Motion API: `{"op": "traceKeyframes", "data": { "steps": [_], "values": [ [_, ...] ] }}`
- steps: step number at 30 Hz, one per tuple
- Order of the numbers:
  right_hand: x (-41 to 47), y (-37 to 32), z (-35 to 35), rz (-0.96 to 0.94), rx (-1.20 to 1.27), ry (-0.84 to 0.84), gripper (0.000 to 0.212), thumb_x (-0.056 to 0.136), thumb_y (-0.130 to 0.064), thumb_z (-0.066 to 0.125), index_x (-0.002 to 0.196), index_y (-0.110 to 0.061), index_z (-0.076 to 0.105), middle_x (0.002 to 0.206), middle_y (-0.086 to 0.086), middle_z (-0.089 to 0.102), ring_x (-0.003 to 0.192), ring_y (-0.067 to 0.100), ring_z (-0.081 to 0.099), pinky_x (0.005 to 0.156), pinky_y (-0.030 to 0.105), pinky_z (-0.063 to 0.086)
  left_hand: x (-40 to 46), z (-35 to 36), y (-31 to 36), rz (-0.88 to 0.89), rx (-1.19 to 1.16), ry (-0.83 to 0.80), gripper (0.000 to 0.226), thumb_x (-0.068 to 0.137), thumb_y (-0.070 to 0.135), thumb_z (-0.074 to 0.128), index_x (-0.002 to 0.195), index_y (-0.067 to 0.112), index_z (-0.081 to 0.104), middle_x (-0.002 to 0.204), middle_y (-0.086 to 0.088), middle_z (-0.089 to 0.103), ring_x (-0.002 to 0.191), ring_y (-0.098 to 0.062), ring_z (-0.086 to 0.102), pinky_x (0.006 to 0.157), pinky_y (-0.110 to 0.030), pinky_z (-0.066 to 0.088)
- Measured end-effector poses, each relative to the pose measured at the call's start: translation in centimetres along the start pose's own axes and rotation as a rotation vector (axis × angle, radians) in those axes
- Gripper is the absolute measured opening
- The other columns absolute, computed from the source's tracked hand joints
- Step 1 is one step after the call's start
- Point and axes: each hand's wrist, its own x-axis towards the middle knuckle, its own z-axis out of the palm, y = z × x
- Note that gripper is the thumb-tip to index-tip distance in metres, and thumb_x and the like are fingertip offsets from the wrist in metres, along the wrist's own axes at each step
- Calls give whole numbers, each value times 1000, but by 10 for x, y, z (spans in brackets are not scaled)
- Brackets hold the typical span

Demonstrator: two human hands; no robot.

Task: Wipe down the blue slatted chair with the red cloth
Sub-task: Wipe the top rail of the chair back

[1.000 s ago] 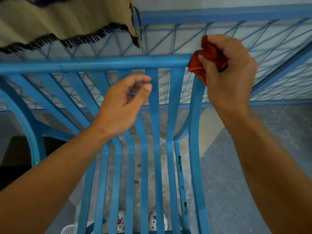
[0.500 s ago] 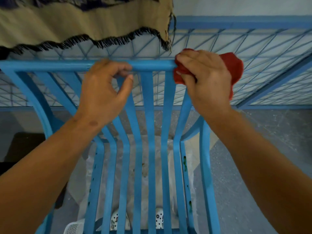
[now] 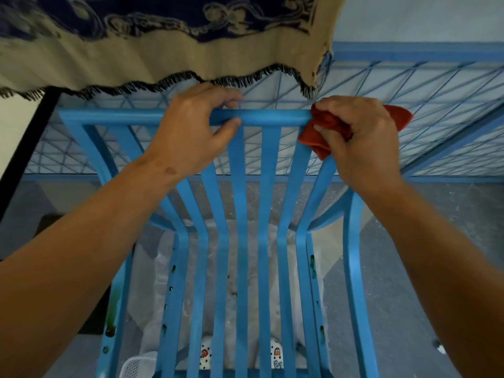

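Observation:
The blue slatted chair (image 3: 246,241) fills the middle of the head view, seen from above and behind its backrest. My left hand (image 3: 191,129) grips the top rail near its middle, fingers over the far side and thumb on the near side. My right hand (image 3: 360,137) holds the bunched red cloth (image 3: 324,132) against the right end of the top rail, where the outer slat meets it. Part of the cloth sticks out behind my knuckles.
A fringed beige and navy blanket (image 3: 163,50) hangs over a blue wire-mesh frame (image 3: 409,105) just behind the chair. Grey speckled floor (image 3: 422,241) lies to the right. Under the slats are white patterned shoes (image 3: 276,353) and a white basket (image 3: 136,366).
My left hand rose from the slats and took hold of the top rail. My right hand kept the cloth on the rail's right end. The view pulled back, showing more of the chair.

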Motion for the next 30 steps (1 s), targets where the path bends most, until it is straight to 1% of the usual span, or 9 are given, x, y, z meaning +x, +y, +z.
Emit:
{"op": "traceKeyframes", "data": {
  "steps": [5, 9, 11, 13, 15, 17, 24, 28, 30],
  "values": [
    [7, -22, 22, 40, 26, -51, 35, 92, -19, 70, 126, -14, 69, 116, 6, 70, 112, 28, 61, 101, 44, 48, -13, -29, -12, 0, -15, -57, 43, 89, 32, 73, 127, 16, 65, 117, 0, 67, 112, -17, 61, 101, -35, 47],
    [10, -43, 29, 54, 79, -67, 48, 91, -6, 70, 138, -5, 60, 129, 12, 63, 119, 21, 58, 105, 12, 40, -31, -57, -43, -59, 56, -63, 49, 85, 42, 77, 127, 20, 64, 120, 0, 65, 114, -17, 59, 99, -27, 44],
    [6, -53, 28, 28, 105, -67, 45, 91, -3, 69, 135, -6, 63, 133, 5, 61, 121, 20, 60, 101, 26, 51, -36, -67, -57, -72, 91, -70, 54, 83, 47, 77, 128, 19, 64, 120, -5, 66, 114, -20, 59, 98, -31, 45],
    [-2, -67, 35, -50, 93, -66, 43, 90, -1, 65, 133, -4, 63, 139, 6, 60, 127, 23, 59, 106, 38, 51, -40, -76, -72, -81, 120, -73, 57, 83, 51, 74, 127, 16, 65, 119, -9, 66, 113, -23, 59, 98, -34, 45],
    [-8, -80, 47, -139, 45, -35, 43, 90, 4, 62, 132, -1, 63, 137, 12, 62, 128, 25, 59, 114, 32, 43, -44, -80, -84, -99, 114, -62, 54, 84, 48, 73, 125, 15, 66, 118, -10, 66, 111, -26, 60, 97, -41, 48],
    [-7, -87, 63, -181, 46, 15, 41, 89, 8, 64, 130, 1, 65, 131, 14, 66, 125, 27, 61, 112, 37, 46, -46, -82, -92, -110, 84, -37, 45, 87, 42, 73, 121, 15, 68, 114, -10, 66, 106, -26, 62, 95, -42, 50],
    [15, -109, 114, -212, -33, 65, 36, 85, -2, 69, 120, -5, 72, 125, 8, 71, 118, 24, 66, 105, 41, 48, -51, -82, -102, -118, 34, 23, 35, 93, 40, 69, 116, 13, 73, 107, -4, 68, 98, -11, 60, 89, -13, 42],
    [32, -131, 137, -293, -71, 71, 33, 79, -9, 79, 111, -10, 74, 112, 2, 75, 106, 22, 69, 96, 40, 51, -49, -81, -100, -108, 25, 34, 37, 92, 41, 68, 116, 14, 73, 107, -6, 69, 98, -12, 61, 88, -21, 45],
    [36, -136, 142, -326, -82, 56, 33, 77, -12, 81, 109, -11, 74, 108, 0, 75, 101, 22, 70, 93, 41, 52, -49, -80, -101, -109, 25, 47, 34, 93, 39, 67, 116, 15, 73, 108, -5, 69, 99, -11, 60, 88, -18, 43]
  ]
}}
